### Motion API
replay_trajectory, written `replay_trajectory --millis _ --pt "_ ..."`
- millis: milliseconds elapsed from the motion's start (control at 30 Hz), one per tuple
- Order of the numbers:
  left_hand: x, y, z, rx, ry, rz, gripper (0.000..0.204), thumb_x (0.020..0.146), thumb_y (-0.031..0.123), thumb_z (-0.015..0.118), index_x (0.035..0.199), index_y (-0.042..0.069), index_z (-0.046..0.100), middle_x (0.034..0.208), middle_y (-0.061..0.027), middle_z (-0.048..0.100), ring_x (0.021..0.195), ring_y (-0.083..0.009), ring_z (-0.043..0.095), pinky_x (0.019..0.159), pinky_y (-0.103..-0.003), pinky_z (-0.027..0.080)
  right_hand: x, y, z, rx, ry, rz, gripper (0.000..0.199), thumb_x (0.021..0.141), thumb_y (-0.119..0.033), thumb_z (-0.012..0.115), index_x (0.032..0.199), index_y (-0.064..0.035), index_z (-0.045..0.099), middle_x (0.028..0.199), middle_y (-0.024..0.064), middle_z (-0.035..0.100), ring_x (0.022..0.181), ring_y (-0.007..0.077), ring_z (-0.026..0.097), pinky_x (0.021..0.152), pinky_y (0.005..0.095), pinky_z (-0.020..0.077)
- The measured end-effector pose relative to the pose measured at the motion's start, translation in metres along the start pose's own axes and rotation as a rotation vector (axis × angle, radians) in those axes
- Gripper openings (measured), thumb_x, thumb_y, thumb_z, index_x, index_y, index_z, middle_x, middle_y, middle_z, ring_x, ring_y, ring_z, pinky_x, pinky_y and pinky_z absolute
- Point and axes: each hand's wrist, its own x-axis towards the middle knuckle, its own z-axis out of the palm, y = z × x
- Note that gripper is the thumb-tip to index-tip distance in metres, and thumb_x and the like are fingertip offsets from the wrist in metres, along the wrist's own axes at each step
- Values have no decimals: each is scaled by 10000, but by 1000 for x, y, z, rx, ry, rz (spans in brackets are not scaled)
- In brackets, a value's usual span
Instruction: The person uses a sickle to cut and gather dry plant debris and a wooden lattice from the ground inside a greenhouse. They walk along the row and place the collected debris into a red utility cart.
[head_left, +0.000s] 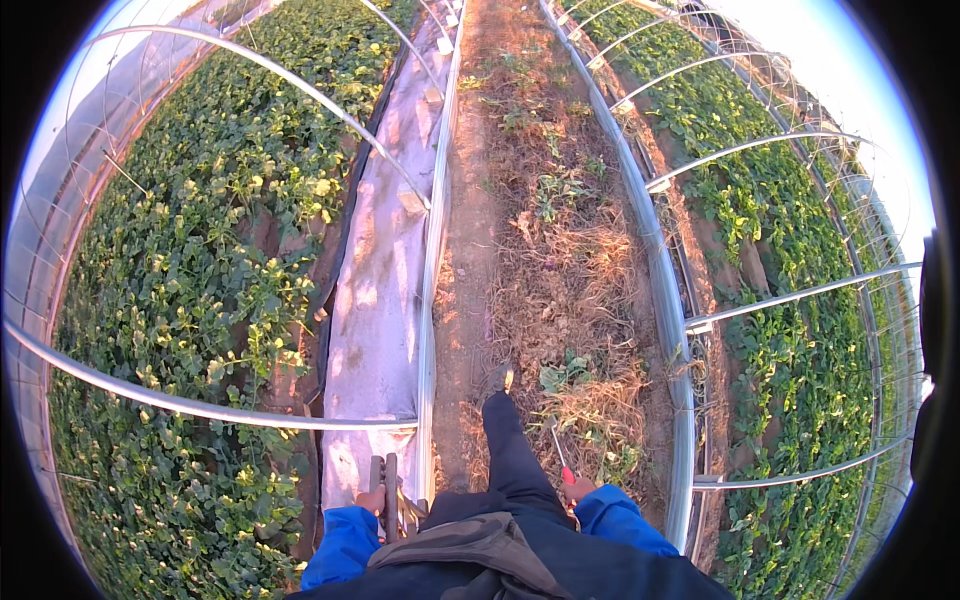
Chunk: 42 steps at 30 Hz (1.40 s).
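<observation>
My right hand [577, 490] is closed round the red handle of a thin-bladed metal tool [561, 452]. Its shaft points forward and down over the dry ground, just right of my outstretched leg [507, 440]. Whether the tool is a knife or a sickle cannot be made out. At lower left, my left hand [371, 500] grips a brown frame-like thing [391, 485] with two upright bars side by side. Its lower part is hidden by my clothing, and its kind is unclear. Both blue sleeves come in from the lower edge.
A dirt path with dry straw [580, 290] and a few green plants [565, 372] runs ahead. Rolled plastic film [652, 240] edges it on the right, a pale sheet [375, 320] on the left. Metal hoops [210, 405] arch over leafy crop beds [200, 280] on both sides.
</observation>
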Motion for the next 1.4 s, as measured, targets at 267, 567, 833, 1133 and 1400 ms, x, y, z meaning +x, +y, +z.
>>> replay_trajectory --millis 267,567,833,1133,1400 --pt "85 156 -42 145 -123 -144 639 906 555 493 1183 3 655 1123 -226 673 1032 -313 662 886 -390 508 191 -74 -80 -90 81 131 536 771 -537 640 922 -32 736 823 177 710 819 328 696 714 447 516" --pt "126 364 -102 -84 1 -166 739 872 583 476 1129 -91 638 1068 -288 669 1031 -405 642 878 -442 485 261 -291 -227 -184 128 53 537 734 -440 662 990 31 691 847 211 701 838 345 684 734 462 498" --pt "212 585 -170 -231 -88 -153 677 878 568 515 1011 -74 685 945 -207 708 908 -312 685 809 -395 505 390 -391 -273 -72 72 112 392 790 -373 660 822 16 697 717 141 689 672 313 678 639 465 496" --pt "376 743 -234 -251 -115 -247 593 902 508 496 1004 -39 700 941 -200 708 881 -284 684 790 -397 507 453 -576 -361 -139 153 233 524 748 -473 676 948 10 713 823 203 701 813 366 696 680 452 522" --pt "442 899 -328 -59 -208 6 680 897 537 518 993 -119 669 883 -196 708 806 -284 690 727 -400 512 478 -825 -451 117 41 111 322 785 -311 633 786 3 702 652 136 668 567 247 665 556 384 512"
